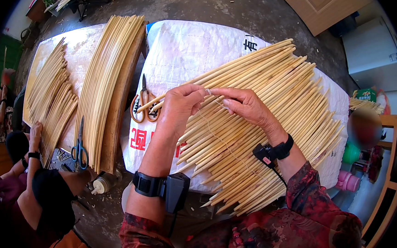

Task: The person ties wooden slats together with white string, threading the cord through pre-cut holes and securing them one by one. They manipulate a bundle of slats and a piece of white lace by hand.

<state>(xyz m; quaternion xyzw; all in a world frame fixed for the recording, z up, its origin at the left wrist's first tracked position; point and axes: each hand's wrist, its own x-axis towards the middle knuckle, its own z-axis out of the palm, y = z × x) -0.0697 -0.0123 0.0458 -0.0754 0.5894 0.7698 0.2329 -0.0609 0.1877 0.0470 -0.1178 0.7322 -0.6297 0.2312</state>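
Left hand (179, 108) and right hand (245, 104) both pinched on thin pale thread (211, 93), fingertips meeting above fanned mat of pale bamboo sticks (258, 120). Most sticks look strung; near ends beneath wrists loose. Orange-handled scissors (144, 104) just left of left hand.

Bright, even daylight fills the scene, glaring off the white woven plastic sack (189, 51) and the pale mat of split bamboo sticks (262, 119). Shadows stay soft. Fisheye bending curves straight edges, the rim darkens to black, and the centre is sharp.
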